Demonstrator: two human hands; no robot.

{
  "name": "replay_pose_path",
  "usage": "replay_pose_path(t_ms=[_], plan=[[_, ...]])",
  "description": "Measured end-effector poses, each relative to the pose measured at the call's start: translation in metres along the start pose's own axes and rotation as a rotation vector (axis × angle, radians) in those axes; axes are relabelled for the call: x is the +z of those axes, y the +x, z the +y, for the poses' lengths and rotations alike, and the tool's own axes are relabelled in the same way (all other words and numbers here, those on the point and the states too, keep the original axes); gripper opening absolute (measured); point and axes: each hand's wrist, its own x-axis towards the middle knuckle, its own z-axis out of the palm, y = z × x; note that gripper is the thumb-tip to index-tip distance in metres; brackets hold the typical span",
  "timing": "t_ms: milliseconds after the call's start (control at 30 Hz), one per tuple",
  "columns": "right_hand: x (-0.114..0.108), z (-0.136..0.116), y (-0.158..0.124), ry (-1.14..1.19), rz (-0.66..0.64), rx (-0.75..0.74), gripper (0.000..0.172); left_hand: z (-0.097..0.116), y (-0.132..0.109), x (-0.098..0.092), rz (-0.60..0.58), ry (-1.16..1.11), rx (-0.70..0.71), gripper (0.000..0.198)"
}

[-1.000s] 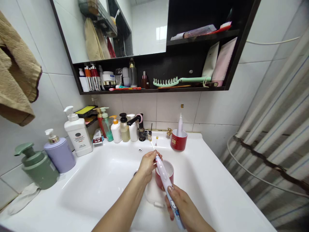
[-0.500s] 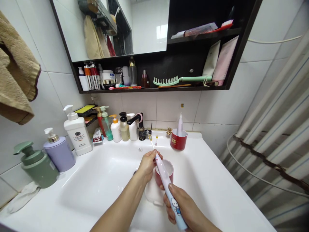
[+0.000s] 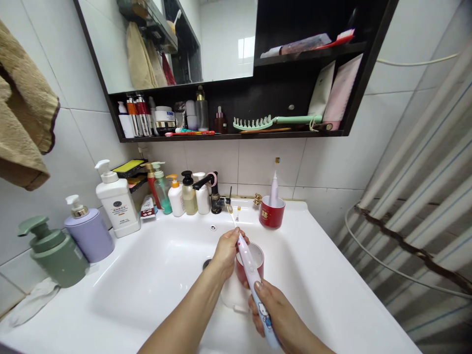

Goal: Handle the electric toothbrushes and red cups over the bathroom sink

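Over the basin, both hands are closed on a slim electric toothbrush, its body fading from pink to pale blue with a cartoon cat near the bottom. My left hand pinches the neck where the white brush head meets the body. Lower down, my right hand is wrapped around the handle. The brush head points away from me, towards the tap. Behind the toothbrush is a red cup with a white inside, partly hidden by my hands. Beneath it lies a whitish, see-through tray or box.
A black tap stands behind the white sink. Another red cup holds a pink-white device with a pointed tip. Pump bottles line the left and back ledge. A dark shelf cabinet overhangs, and a curtain hangs right.
The toothbrush's lower end has swung slightly left together with my right hand. My left hand keeps its pinch on the neck. The whole view has shifted a little.
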Motion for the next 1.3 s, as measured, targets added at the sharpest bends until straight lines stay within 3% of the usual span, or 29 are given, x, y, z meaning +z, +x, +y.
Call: replay_pose_path(t_ms=[167,400,600,800,1067,1300], plan=[[-0.0019,0.0022,0.0018,0.012,-0.013,-0.001,0.032,-0.0009,0.0008,-0.0001,-0.018,-0.033,0.007,0.028],[-0.0068,0.0050,0.0052,-0.006,-0.067,-0.027,0.030,0.0040,0.0030,-0.0042,0.086,0.059,0.035,0.033],[0.0000,0.0049,0.0030,-0.071,0.014,-0.061,0.032,0.0020,0.0032,-0.0039,0.065,0.109,0.080,0.033],[0.0017,0.0036,-0.0005,0.099,-0.053,0.012,0.036,0.0017,0.0008,0.0001,0.051,0.096,0.083,0.032],[-0.0014,0.0074,0.0069,-0.092,-0.002,-0.068,0.030,0.0026,-0.0012,0.0014,0.063,0.097,0.099,0.029],[-0.0007,0.0023,0.0034,-0.037,-0.050,-0.018,0.031,0.0041,-0.0011,-0.0002,0.044,0.081,0.107,0.028]])
